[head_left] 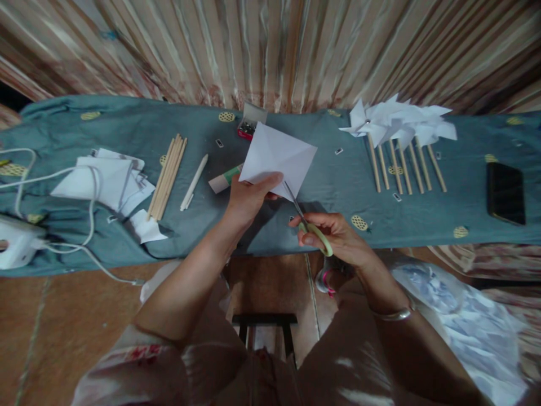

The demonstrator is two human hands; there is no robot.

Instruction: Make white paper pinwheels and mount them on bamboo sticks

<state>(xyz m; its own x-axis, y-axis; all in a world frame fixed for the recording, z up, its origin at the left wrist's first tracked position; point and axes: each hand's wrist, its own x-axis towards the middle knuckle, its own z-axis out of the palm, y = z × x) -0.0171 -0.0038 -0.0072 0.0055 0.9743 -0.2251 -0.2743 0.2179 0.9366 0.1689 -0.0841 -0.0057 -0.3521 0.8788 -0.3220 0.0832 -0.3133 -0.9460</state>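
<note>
A white square of paper (281, 151) with crease lines is held up over the green cloth by my left hand (252, 194), thumb on top and fingers beneath. My right hand (333, 234) is closed on scissors (316, 232) with pale green handles. The blades reach the paper's lower corner, close to my left thumb. Behind the paper stands a small open box of metal pins (246, 128). A green and pale box (225, 179) lies partly under the paper and my left hand.
Left on the cloth (321, 186) lie a white pen (194, 183), wooden sticks (168, 177), white papers (105, 180) and a cabled power strip (17, 242). To the right are paper pinwheels (401, 121) on sticks and a phone (505, 193). A plastic bag (469, 321) sits below.
</note>
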